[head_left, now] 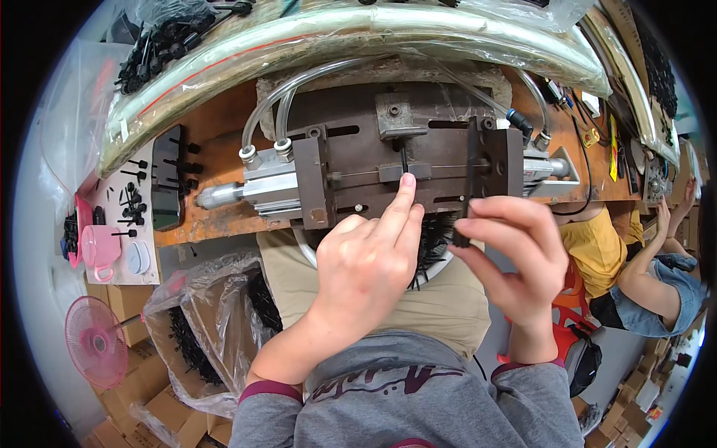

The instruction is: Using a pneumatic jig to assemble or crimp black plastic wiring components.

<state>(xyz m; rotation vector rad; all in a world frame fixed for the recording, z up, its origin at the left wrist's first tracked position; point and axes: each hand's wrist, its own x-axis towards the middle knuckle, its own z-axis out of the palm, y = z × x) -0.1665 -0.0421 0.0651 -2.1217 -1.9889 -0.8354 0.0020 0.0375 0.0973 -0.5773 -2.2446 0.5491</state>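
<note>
A dark metal clamping fixture [358, 112] lies on the bench in front of me, with a small block [403, 172] at its middle. A short black pin [404, 155] sticks up toward the far side of that block. The outstretched index finger of my left hand [366, 261] touches the pin's near end; the other fingers are partly bent and hold nothing visible. My right hand [515, 257] pinches a long thin black rod [470, 172] between thumb and fingers, at the fixture's right side. Many black parts [433, 250] lie in a round white-rimmed container on my lap, partly hidden by my hands.
Silver air cylinders [272, 190] with clear hoses [261, 104] flank the fixture. Plastic-wrapped rolls [358, 33] border the bench's far side. At left are a pink cup [101, 246], a pink fan [97, 340] and a bagged box [209, 321]. Another person [650, 291] sits at right.
</note>
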